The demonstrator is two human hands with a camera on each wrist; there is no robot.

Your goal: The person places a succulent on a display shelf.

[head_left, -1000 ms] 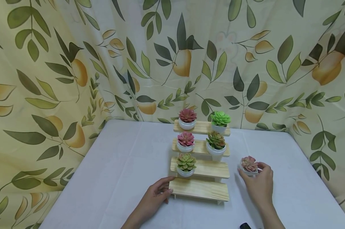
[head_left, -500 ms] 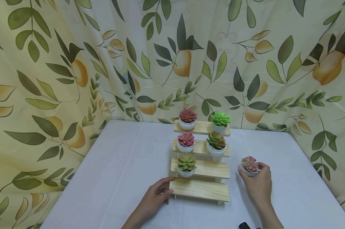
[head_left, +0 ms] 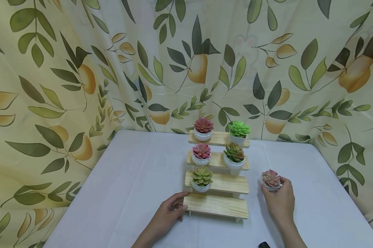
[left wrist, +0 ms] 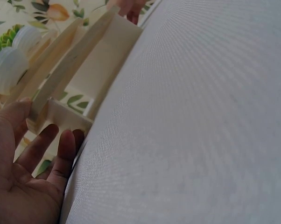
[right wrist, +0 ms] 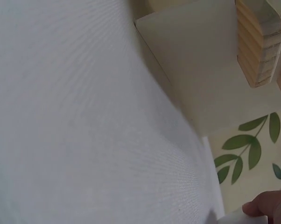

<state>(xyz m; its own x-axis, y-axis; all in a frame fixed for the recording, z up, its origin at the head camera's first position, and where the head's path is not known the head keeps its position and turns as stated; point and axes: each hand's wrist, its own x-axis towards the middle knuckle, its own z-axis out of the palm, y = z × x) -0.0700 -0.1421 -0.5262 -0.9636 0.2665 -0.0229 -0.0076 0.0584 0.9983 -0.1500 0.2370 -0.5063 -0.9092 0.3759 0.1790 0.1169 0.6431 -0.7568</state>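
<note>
A four-tier stand with pale wooden shelves (head_left: pixel 217 205) and white supports stands at the table's middle. My left hand (head_left: pixel 167 210) grips the left end of its lowest shelf. In the left wrist view the thumb (left wrist: pixel 20 109) lies against the plank's end, with the other fingers by the white support. To the right of the stand, my right hand (head_left: pixel 279 199) holds a small white pot with a dusty-pink succulent (head_left: pixel 270 178), thumb and fingers on opposite sides. The right wrist view shows only part of this hand and a white edge of the pot.
Potted succulents fill the upper tiers: dark red (head_left: pixel 203 125) and bright green (head_left: pixel 239 128) on top, pink (head_left: pixel 201 151) and brownish green (head_left: pixel 234 152) below, yellow-green (head_left: pixel 202 175) on the third. A black object (head_left: pixel 263 245) shows at the front edge. Leaf-print curtain (head_left: pixel 180 69) hangs behind.
The right hand and the dusty-pink succulent's pot have shifted very slightly to the right. The left hand stays at the lowest shelf.
</note>
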